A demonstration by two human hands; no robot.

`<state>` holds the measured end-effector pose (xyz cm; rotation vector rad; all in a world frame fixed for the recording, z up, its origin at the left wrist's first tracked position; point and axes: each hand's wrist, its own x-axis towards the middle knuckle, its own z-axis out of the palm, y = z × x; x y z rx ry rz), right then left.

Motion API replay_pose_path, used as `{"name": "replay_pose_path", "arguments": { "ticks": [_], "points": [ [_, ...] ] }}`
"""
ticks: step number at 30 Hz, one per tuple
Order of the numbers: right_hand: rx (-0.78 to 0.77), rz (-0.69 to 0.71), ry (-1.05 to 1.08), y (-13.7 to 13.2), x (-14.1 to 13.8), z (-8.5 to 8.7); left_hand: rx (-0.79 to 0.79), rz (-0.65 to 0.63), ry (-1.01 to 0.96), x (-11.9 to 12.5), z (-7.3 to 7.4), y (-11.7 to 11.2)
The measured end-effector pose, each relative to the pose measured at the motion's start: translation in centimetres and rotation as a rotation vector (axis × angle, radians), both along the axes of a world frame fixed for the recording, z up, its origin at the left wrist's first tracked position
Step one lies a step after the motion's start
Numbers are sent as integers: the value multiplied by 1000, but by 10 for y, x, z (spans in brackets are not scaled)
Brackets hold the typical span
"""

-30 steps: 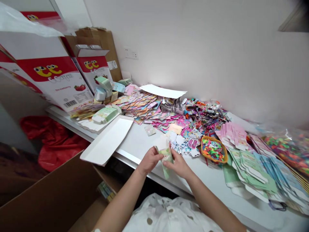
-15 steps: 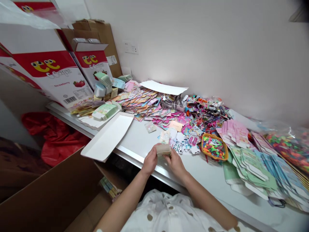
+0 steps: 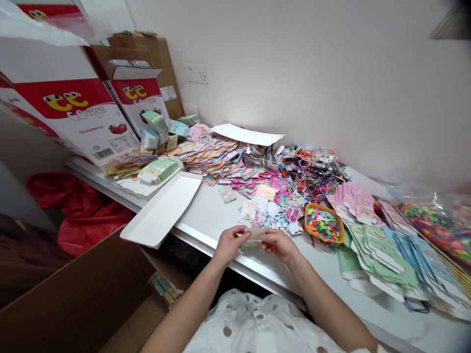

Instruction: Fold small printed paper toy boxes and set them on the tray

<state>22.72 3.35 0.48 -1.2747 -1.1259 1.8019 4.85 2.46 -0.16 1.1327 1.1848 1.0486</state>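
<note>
A small folded card (image 3: 253, 238) of pale tan-green paper sits nearly level, its long side running left to right. The left hand (image 3: 228, 245) and the right hand (image 3: 280, 246) pinch its ends, just above the near edge of the desk (image 3: 206, 211). Any printing is too blurred to read.

**Paper and card crowd your table**

Your white table (image 3: 206, 211) runs along the wall under a heap of bright printed card pieces (image 3: 209, 157). A sheet of white paper (image 3: 247, 134) lies behind them, below a wall socket (image 3: 197, 74). To your right sit an orange basket (image 3: 324, 223) of colourful shapes, pink cards (image 3: 353, 203), green cards (image 3: 379, 260) and a clear plastic bag (image 3: 434, 211). To your left, a white tray (image 3: 162, 211) rests near red-and-white strawberry cartons (image 3: 69, 108), which lean toward a brown box (image 3: 143, 54). Lower down, you have a red plastic bag (image 3: 73, 215) and an open cardboard box (image 3: 62, 289).
</note>
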Motion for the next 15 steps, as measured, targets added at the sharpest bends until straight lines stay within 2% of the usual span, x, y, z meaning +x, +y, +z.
{"name": "replay_pose_path", "arguments": {
  "ticks": [4, 6, 11, 15],
  "points": [
    [511, -10, -316, -1, 2, 5, 100, 136, 27, 8, -6, -3],
    [669, 30, -378, -3, 4, 6, 167, 184, 40, 10, -7, -4],
    [720, 79, -488, 0, 9, 7, 224, 51, 44, 8, -7, -2],
    [812, 99, -583, 2, 9, 8, 229, 46, 101, 5, -12, 0]
  ]
}}
